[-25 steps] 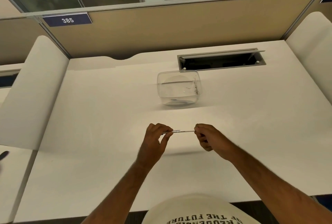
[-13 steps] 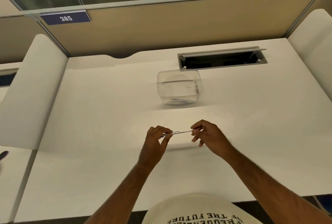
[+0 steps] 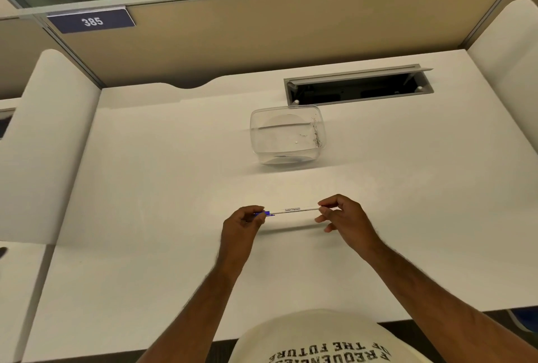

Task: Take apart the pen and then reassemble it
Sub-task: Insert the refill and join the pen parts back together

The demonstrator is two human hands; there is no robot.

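Observation:
A thin white pen (image 3: 294,210) with black print and a blue piece (image 3: 267,213) at its left end is held level a little above the white desk (image 3: 163,188). My left hand (image 3: 243,224) pinches the blue end between thumb and fingers. My right hand (image 3: 343,217) pinches the pen's right tip with thumb and forefinger, the other fingers spread loosely. Most of the white barrel shows between the two hands; both tips are hidden by fingers.
A clear plastic tub (image 3: 286,137) stands on the desk beyond my hands. Behind it is an open cable slot (image 3: 358,87). White side panels (image 3: 43,141) flank the desk, and a tan partition with a "385" sign (image 3: 91,21) closes the back.
My hands have drawn further apart, so more of the white barrel shows and the blue piece at the left end has come into view. My right fingers have loosened from a fist.

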